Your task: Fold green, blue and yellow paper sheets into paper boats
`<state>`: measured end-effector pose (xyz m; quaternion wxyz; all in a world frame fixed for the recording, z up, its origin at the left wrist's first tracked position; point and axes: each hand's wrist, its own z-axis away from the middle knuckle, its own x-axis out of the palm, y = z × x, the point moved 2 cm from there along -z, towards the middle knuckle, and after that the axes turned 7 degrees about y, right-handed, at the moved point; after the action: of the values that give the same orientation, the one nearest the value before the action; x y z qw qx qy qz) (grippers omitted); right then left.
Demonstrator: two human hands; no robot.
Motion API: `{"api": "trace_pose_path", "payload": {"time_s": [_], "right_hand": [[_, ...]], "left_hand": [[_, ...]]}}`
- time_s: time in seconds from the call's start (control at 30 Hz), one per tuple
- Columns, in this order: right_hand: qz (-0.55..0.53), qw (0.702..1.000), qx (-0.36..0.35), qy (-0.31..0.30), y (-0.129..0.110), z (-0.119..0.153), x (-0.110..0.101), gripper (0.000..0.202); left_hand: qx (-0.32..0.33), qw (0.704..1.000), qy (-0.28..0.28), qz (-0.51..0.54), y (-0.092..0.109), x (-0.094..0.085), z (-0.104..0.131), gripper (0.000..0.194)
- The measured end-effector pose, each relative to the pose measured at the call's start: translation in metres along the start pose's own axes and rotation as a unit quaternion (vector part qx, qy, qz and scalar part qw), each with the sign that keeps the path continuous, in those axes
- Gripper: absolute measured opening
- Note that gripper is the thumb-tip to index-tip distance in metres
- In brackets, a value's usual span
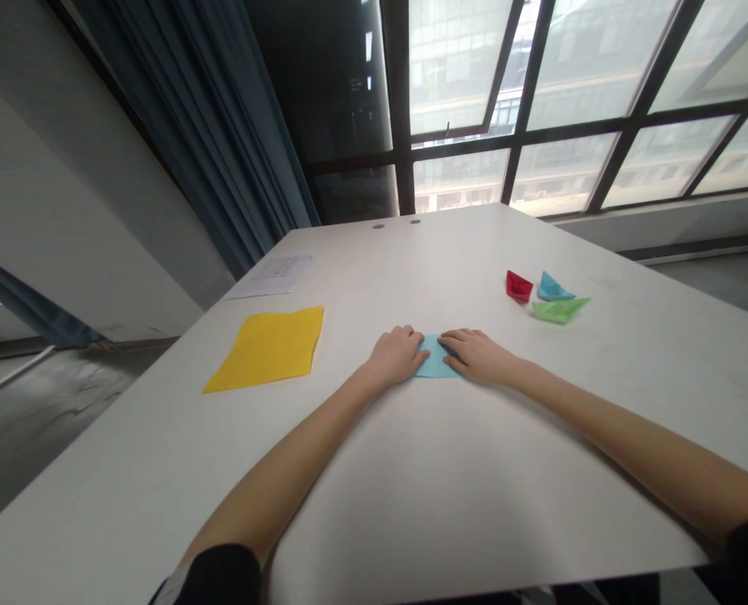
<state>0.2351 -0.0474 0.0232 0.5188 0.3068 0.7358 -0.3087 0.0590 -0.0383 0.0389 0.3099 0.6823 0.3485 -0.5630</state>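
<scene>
A light blue sheet of paper [435,361], which looks folded, lies flat on the white table in front of me. My left hand [399,355] grips its left side, fingers curled and thumb pressed on the paper. On the opposite side, my right hand [476,355] holds the sheet down, with thumb and fingertips on it. The fingers partly cover both side edges. Off to the right sit three small folded paper boats: a red boat [518,286], a blue boat [554,287] and a green boat [561,311].
A yellow square sheet [266,347] rests on the table [374,487] left of my hands. Behind it is a white printed page [274,276] near the left edge. Two round holes mark the table's far end. Beyond stand a blue curtain [203,109] and framed windows [462,76].
</scene>
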Motion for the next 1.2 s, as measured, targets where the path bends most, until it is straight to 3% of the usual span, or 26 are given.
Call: {"api": "trace_pose_path", "payload": {"time_s": [0.1, 0.27, 0.43, 0.67, 0.93, 1.2], "right_hand": [[-0.003, 1.0, -0.004, -0.003, 0.001, 0.001, 0.009, 0.051], [-0.013, 0.999, 0.003, -0.033, 0.004, 0.003, 0.016, 0.055], [-0.022, 0.997, 0.024, -0.072, 0.009, 0.006, 0.016, 0.066], [-0.041, 0.99, 0.063, -0.123, 0.018, 0.009, 0.012, 0.078], [-0.047, 0.966, 0.117, -0.225, 0.019, 0.011, -0.005, 0.089], [0.003, 0.953, 0.166, -0.254, 0.023, 0.014, -0.014, 0.098]], "left_hand": [[0.001, 1.0, -0.017, 0.007, 0.003, 0.009, 0.002, 0.054], [0.01, 0.995, -0.093, 0.036, 0.006, 0.02, 0.005, 0.071], [0.003, 0.989, -0.136, 0.055, 0.001, 0.016, 0.005, 0.08], [-0.02, 0.969, -0.236, 0.07, -0.02, 0.009, 0.006, 0.102], [-0.031, 0.956, -0.285, 0.057, -0.048, -0.002, 0.009, 0.114], [-0.048, 0.955, -0.292, 0.035, -0.064, -0.004, 0.013, 0.121]]}}
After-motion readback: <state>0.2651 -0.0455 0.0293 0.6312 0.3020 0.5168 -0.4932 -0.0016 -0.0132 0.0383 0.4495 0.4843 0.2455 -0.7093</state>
